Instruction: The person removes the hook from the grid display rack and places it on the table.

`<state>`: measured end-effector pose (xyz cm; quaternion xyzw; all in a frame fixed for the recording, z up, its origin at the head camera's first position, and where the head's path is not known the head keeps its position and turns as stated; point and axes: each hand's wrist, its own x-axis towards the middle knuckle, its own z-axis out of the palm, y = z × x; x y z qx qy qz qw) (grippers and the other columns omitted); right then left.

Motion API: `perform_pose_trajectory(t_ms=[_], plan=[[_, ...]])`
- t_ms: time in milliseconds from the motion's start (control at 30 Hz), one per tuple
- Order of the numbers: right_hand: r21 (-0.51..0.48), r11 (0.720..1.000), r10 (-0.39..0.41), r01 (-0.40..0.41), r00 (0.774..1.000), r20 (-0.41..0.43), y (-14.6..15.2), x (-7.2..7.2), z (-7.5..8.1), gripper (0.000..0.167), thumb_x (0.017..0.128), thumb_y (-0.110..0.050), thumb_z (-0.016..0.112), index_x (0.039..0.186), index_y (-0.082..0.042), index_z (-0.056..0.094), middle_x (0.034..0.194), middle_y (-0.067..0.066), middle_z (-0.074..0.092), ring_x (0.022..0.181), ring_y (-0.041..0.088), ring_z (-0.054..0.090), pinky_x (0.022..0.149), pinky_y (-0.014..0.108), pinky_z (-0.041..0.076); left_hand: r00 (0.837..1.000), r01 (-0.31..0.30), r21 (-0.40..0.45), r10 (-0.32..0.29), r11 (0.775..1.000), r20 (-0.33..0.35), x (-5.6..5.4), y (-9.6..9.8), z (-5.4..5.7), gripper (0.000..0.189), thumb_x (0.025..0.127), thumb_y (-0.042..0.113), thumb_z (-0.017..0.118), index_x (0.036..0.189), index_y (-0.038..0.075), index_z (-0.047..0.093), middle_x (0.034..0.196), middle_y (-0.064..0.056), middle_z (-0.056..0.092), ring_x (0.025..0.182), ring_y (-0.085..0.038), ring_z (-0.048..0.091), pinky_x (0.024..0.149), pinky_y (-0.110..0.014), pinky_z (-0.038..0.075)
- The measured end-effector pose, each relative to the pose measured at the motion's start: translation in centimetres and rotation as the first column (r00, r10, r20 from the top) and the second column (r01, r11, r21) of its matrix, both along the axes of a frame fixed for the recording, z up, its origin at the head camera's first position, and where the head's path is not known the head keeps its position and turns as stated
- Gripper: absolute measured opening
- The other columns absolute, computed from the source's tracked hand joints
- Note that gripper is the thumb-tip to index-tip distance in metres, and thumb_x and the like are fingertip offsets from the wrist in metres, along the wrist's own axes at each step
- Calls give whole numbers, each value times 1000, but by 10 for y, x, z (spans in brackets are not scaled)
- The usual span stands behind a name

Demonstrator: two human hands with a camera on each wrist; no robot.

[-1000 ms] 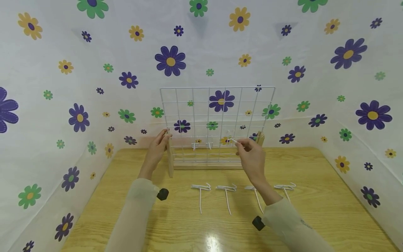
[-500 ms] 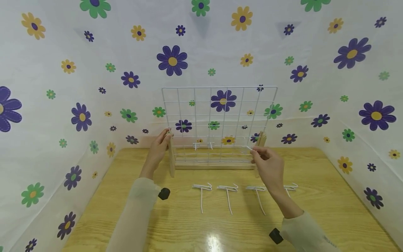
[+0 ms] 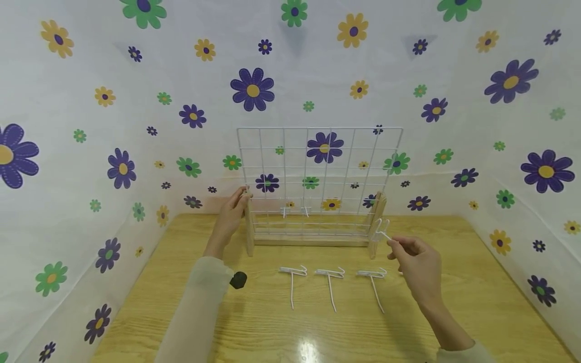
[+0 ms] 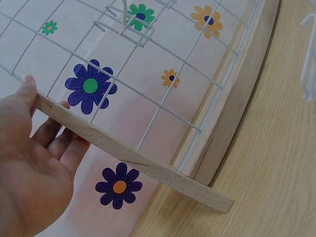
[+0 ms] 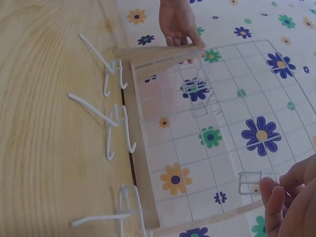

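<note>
A white wire grid panel (image 3: 320, 128) stands upright in a wooden stand (image 3: 313, 242) at the back of the table. My left hand (image 3: 229, 219) grips the stand's left post (image 4: 113, 145), thumb on one side and fingers on the other. Past the right post, my right hand (image 3: 416, 264) pinches a white wire display hook (image 3: 381, 233) by its prong, its bent frame (image 5: 249, 182) pointing up and left. Two more hooks (image 3: 284, 212) hang side by side low on the grid's left half.
In front of the stand, several matching hooks lie in a row on the wood-grain table (image 3: 254, 327), among them a left one (image 3: 292, 282) and a middle one (image 3: 330, 282). My right hand hides most of the rightmost. A flower-print cloth (image 3: 290, 60) surrounds the back and sides.
My right hand has moved right and toward me, carrying the hook from in front of the grid to beyond the right post. The left hand has kept its grip on the post.
</note>
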<state>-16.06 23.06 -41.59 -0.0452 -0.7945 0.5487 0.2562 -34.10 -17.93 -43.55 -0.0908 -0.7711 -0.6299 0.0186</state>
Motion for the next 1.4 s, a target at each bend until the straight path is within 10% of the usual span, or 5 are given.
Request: perform_pose_trajectory(t_ms=[1033, 1400], plan=[[-48, 993, -95, 104, 982, 163, 35, 44, -16, 20, 100, -10, 70, 107, 9, 70, 78, -7, 75, 58, 11, 64, 49, 19, 54, 1000, -1, -3, 1, 1000, -14, 2, 1, 0, 57, 112, 40, 43, 164, 19, 32, 158, -11, 46, 148, -32, 38, 117, -47, 40], [-20, 995, -83, 95, 944, 320, 44, 58, -34, 34, 100, -23, 73, 115, 6, 69, 79, -2, 75, 61, 14, 63, 54, 21, 56, 1000, 0, -10, 0, 1000, -3, 1, 0, 0, 56, 112, 41, 43, 164, 21, 33, 160, -10, 44, 148, -33, 38, 118, -48, 39]])
